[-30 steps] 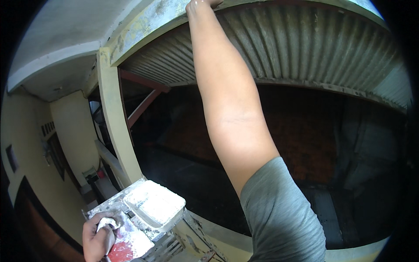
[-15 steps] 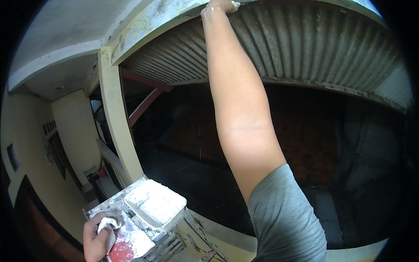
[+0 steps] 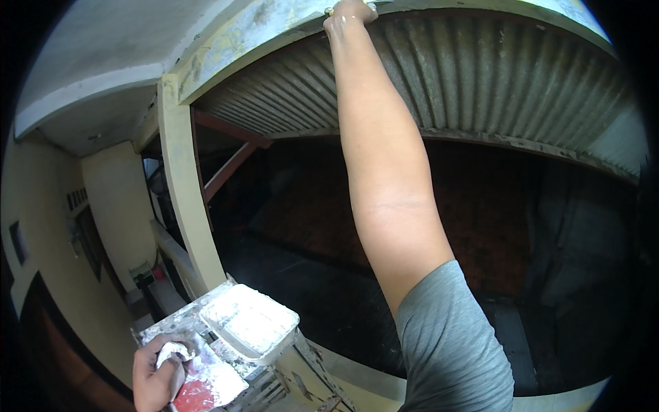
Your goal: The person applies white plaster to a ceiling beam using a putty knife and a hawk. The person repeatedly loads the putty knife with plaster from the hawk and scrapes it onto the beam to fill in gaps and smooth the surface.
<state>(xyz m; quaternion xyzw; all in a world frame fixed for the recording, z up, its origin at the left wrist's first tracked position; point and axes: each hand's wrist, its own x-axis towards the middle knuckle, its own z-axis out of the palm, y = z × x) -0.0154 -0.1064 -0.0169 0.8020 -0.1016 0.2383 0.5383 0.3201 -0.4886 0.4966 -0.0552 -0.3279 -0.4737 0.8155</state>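
Observation:
My left hand [image 3: 154, 374] is closed round the white-smeared grip of a flat red board [image 3: 195, 396] that looks like a plastering float; white paste coats much of its face. Just beyond it, a rectangular tub [image 3: 255, 317] holds white paste and sits on a paint-spattered stand [image 3: 180, 310]. High overhead, my right hand [image 3: 351, 11] is up against the patchy blue-and-yellow beam [image 3: 237, 42], with white smears on its wrist and fingers. Its fingers are curled; what they hold is mostly hidden, with only a small yellowish bit showing.
A cream post [image 3: 184, 178] stands left of the opening under the beam. Corrugated roofing [image 3: 473, 75] hangs beyond, above a dark lower area. A low ledge [image 3: 357, 367] runs below the opening. On the left are a wall [image 3: 55, 206] and a doorway [image 3: 58, 350].
My right hand has shifted slightly to the right along the beam, its fingers turned a little. The left hand, board and tub sit slightly further right in the view.

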